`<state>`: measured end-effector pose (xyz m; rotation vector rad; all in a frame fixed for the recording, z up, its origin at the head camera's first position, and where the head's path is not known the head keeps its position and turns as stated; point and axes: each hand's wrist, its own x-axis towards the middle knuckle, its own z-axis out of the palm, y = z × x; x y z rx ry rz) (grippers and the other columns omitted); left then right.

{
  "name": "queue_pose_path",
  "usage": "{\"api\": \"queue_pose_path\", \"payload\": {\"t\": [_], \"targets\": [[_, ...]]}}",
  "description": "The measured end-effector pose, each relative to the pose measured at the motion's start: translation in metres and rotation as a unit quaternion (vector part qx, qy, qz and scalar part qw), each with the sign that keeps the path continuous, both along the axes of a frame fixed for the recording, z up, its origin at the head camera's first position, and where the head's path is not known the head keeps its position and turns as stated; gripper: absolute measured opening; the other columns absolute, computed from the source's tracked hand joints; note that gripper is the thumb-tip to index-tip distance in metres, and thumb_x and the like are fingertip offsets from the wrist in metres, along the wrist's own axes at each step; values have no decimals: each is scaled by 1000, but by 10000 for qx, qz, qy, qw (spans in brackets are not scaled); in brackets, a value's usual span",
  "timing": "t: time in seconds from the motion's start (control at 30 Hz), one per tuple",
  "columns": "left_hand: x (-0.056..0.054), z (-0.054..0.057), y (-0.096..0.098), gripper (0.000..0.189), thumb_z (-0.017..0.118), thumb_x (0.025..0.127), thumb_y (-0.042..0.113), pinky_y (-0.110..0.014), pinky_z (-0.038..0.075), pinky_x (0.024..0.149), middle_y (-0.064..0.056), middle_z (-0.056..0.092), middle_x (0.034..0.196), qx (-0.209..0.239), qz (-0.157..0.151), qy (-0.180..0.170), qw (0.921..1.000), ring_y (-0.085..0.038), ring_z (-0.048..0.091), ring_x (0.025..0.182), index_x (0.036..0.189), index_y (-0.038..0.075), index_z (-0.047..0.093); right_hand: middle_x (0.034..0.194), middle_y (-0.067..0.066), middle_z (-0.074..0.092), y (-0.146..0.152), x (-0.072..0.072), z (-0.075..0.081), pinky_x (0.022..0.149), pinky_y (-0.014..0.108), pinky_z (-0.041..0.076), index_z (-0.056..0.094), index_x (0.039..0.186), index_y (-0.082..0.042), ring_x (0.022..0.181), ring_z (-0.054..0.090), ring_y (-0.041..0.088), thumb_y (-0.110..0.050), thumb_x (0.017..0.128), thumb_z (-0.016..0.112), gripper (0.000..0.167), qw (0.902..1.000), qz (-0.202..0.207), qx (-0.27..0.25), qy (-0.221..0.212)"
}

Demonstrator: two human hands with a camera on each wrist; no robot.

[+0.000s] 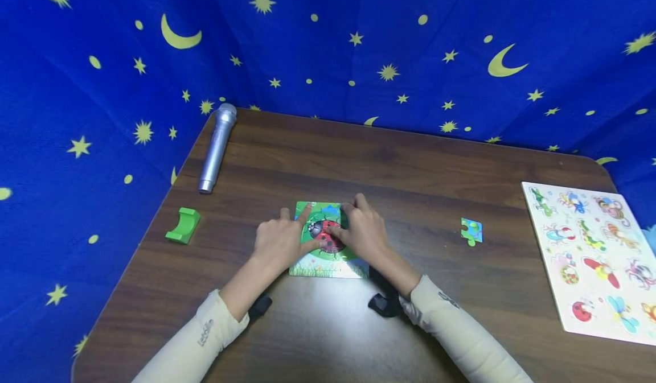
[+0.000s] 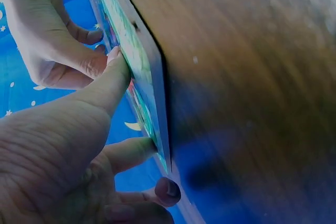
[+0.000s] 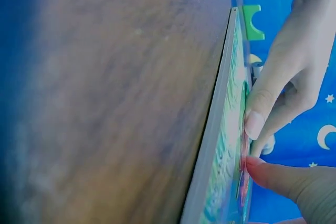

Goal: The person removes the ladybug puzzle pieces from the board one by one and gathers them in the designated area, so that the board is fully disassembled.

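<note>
While my left hand (image 1: pixel 279 243) and right hand (image 1: pixel 366 229) press the puzzle (image 1: pixel 330 264), gripping nothing, the loose piece (image 1: pixel 474 231) lies well rightward.

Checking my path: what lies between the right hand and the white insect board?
In the head view, a loose puzzle piece lies on the brown table between the right hand and the white insect board.

Ladybug puzzle (image 1: pixel 334 247), microphone (image 1: pixel 217 151), block (image 1: pixel 189 223) on brown table (image 1: pixel 410 172)
</note>
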<state>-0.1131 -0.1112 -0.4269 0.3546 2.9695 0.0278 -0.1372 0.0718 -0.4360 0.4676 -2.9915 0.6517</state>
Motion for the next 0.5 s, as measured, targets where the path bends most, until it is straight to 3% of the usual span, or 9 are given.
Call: {"api": "queue_pose_path", "payload": {"t": [0.13, 0.3, 0.5], "targets": [[1, 0, 0, 89, 57, 83, 76, -25, 24, 42, -24, 64, 121, -11, 0, -14, 10000, -11, 26, 43, 154, 24, 38, 102, 13, 55, -4, 0, 0, 61, 38, 54, 72, 106, 3, 68, 53, 20, -46, 76, 84, 58, 9993, -175, 68, -333], [1, 1, -1, 89, 57, 83, 75, -25, 23, 42, -23, 65, 115, -66, -26, 59, 10000, -11, 25, 43, 154, 24, 38, 95, 14, 53, -13, 2, -2, 52, 35, 50, 65, 77, -3, 59, 51, 19, -52, 75, 83, 52, 9990, -396, 180, -109], [1, 0, -1, 89, 58, 83, 75, -25, 25, 42, -25, 63, 121, 16, -26, 51, 10000, -10, 26, 44, 154, 24, 38, 92, 14, 54, -17, 3, -6, 47, 33, 47, 63, 72, -3, 55, 51, 20, -45, 76, 84, 48, 9980, -631, -13, 50]]}}
